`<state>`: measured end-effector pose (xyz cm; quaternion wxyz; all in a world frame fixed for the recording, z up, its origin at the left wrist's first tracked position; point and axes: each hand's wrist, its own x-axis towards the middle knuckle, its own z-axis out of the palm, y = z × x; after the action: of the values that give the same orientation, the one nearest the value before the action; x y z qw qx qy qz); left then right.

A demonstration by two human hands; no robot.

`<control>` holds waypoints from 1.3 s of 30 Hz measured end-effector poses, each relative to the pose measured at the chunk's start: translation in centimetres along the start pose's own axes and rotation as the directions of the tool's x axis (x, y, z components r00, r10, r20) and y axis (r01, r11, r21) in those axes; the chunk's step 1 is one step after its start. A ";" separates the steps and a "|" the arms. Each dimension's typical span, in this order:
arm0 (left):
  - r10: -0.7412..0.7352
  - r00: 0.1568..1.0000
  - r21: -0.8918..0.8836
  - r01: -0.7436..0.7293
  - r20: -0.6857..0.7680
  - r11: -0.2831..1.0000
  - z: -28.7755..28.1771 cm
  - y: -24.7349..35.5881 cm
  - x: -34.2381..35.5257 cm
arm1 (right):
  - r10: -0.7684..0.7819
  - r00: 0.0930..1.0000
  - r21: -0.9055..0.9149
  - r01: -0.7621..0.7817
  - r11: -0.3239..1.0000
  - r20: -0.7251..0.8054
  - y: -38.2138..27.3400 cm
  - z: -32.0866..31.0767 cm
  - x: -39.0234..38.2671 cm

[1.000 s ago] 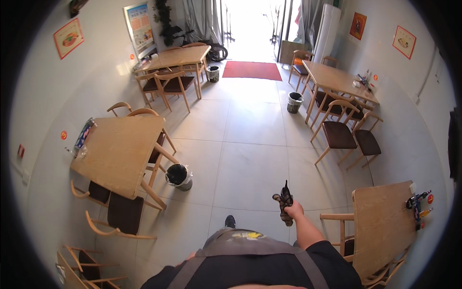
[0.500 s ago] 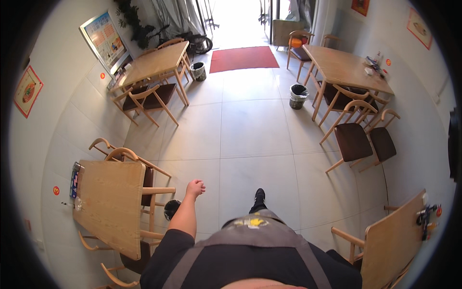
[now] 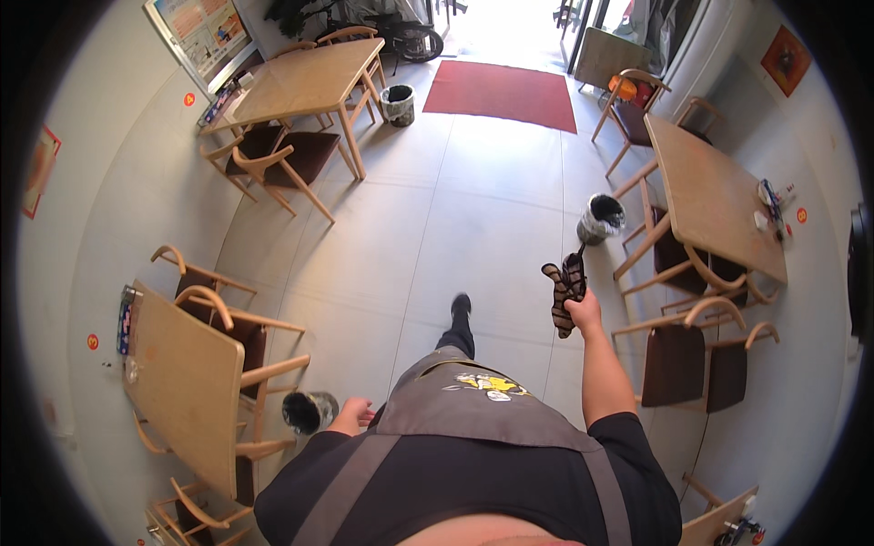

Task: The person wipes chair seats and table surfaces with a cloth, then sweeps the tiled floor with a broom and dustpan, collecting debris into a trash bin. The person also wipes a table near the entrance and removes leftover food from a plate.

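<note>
In my right hand [image 3: 583, 311] is a dark brown and tan checked bundle [image 3: 560, 296], soft-looking, with separate lobes; its exact kind is unclear. The fingers close around its lower part, and it hangs in front of my right side. My left hand [image 3: 361, 412] swings low by my hip, partly behind the grey apron [image 3: 437, 409]. Its fingers look loosely bent and hold nothing that I can see. Nearest to it is a lined waste bin [image 3: 309, 412] beside the left table [image 3: 187, 387].
Tables and wooden chairs line both walls: one table [image 3: 305, 86] far left, another [image 3: 719, 187] on the right with chairs [image 3: 674, 364] by it. A second bin [image 3: 601, 218] and a third [image 3: 398, 106] stand near table legs. A red mat [image 3: 501, 94] lies before the bright doorway [image 3: 510, 32].
I have stepped forward and the view has turned left. My left hand has swung back toward my hip. My right hand has come into view with the checked bundle.
</note>
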<state>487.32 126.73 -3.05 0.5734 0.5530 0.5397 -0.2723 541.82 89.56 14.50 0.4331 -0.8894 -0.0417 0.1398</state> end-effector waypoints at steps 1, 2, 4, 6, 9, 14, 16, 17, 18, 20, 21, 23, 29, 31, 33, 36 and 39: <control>0.024 0.999 0.070 -0.025 0.024 0.997 -0.3 4.5 0.5 | 0.015 1.000 -0.029 -0.015 0.999 -0.011 0.0 0.5 2.6; 0.048 0.998 0.130 -0.054 0.050 0.990 -0.4 8.9 1.2 | 0.034 0.999 -0.062 -0.035 0.997 -0.024 0.4 1.1 4.9; 0.062 0.994 0.210 -0.081 0.094 0.974 -1.1 17.3 4.2 | 0.150 0.987 -0.136 -0.156 0.978 -0.049 1.5 2.3 8.0; -0.030 0.999 0.141 0.025 0.031 0.990 -0.8 27.9 9.7 | 0.329 0.942 -0.194 -0.336 0.922 -0.067 4.6 2.7 8.8; 0.062 0.997 0.017 -0.061 -0.039 0.998 -1.1 46.1 16.1 | 0.618 0.786 -0.283 -0.590 0.756 0.011 6.6 1.4 7.5; 0.468 0.883 -0.069 -0.469 -0.037 0.880 1.7 79.0 14.4 | 0.851 0.525 -0.254 -0.825 0.505 -0.014 10.3 0.0 8.0; 0.591 0.806 -0.051 -0.592 -0.041 0.804 2.6 88.0 14.5 | 0.857 0.515 -0.213 -0.841 0.498 -0.029 10.3 0.3 12.6; 0.636 0.771 -0.046 -0.637 -0.043 0.769 3.3 91.6 15.4 | 0.859 0.511 -0.201 -0.845 0.496 -0.029 10.2 0.3 15.3; 0.639 0.768 -0.034 -0.640 -0.044 0.767 3.9 94.4 16.8 | 0.853 0.520 -0.189 -0.841 0.506 -0.030 10.2 0.5 18.7; 0.522 0.852 -0.122 -0.523 -0.044 0.843 4.9 95.0 21.9 | 0.849 0.529 -0.223 -0.828 0.515 -0.007 9.6 0.3 25.3; 0.473 0.880 -0.110 -0.475 -0.048 0.873 4.7 95.0 24.0 | 0.813 0.582 -0.211 -0.794 0.570 0.004 8.8 0.3 30.1; 0.244 0.970 0.019 -0.243 -0.023 0.970 5.9 94.4 26.0 | 0.711 0.703 -0.159 -0.703 0.693 -0.014 5.8 -1.1 41.2; -0.069 0.991 0.305 0.031 0.115 0.952 7.0 92.7 33.2 | 0.365 0.931 -0.002 -0.365 0.931 0.023 -2.4 -7.1 79.2; -0.258 0.966 -0.016 0.259 0.017 0.966 6.7 92.3 35.8 | 0.208 0.978 0.026 -0.207 0.978 -0.024 -11.2 -8.4 87.3; -0.281 0.958 -0.013 0.282 0.054 0.959 6.4 96.1 38.7 | 0.118 0.990 0.163 -0.105 0.981 -0.073 -16.4 -9.7 93.4; -0.049 0.983 0.315 -0.010 0.178 0.949 5.5 107.1 42.4 | 0.148 0.985 0.310 -0.116 0.944 -0.084 -17.3 -9.9 100.2; -0.108 0.992 0.319 0.080 0.071 0.944 7.9 122.8 44.4 | 0.308 0.950 0.405 -0.259 0.877 -0.059 -16.8 -9.6 103.1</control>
<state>613.47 161.51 -3.68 0.4873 0.5984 0.4894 -0.4061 644.03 112.82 11.40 0.5787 -0.7880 0.1444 0.1527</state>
